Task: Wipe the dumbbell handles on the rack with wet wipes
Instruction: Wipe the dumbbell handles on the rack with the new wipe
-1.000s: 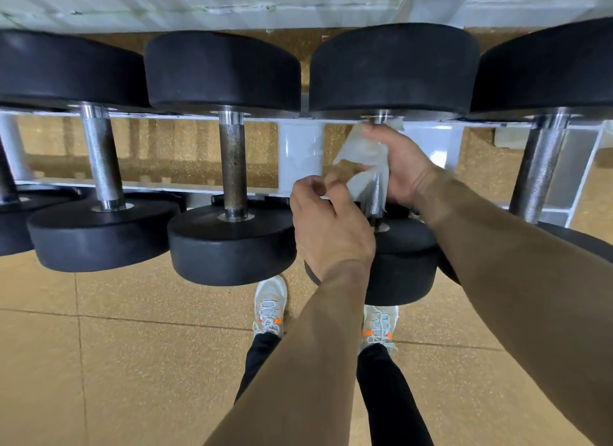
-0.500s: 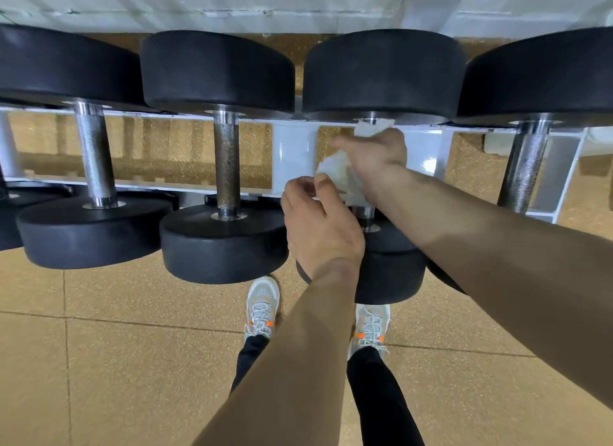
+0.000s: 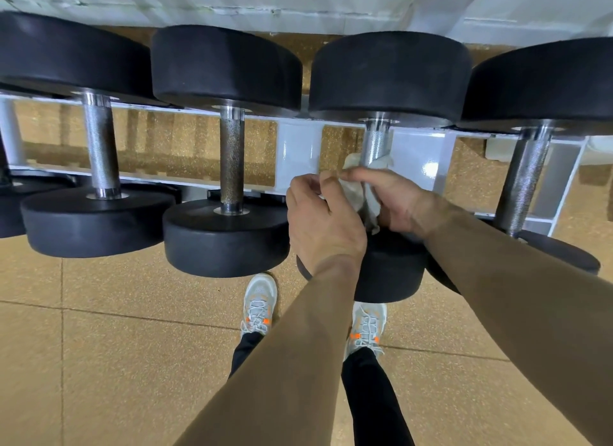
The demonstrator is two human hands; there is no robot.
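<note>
Several black dumbbells lie across a white rack (image 3: 300, 150), handles pointing toward me. My right hand (image 3: 394, 198) grips a white wet wipe (image 3: 360, 188) wrapped round the lower part of the third dumbbell's chrome handle (image 3: 376, 143). My left hand (image 3: 320, 215) is just left of it, fingers curled, pinching the wipe's near edge. The handle's upper part shows bare above the wipe. To the left stands a darker, rusty handle (image 3: 231, 160) and a shiny one (image 3: 99, 147); another handle (image 3: 524, 177) is on the right.
The dumbbell heads (image 3: 225, 236) jut out over a tan speckled tile floor (image 3: 116, 362). My two feet in grey and orange shoes (image 3: 260, 304) stand right below the rack. A pale wall (image 3: 298, 1) runs behind.
My right hand has slid with the wipe down the third handle toward me, baring its upper part. My left hand stayed beside it.
</note>
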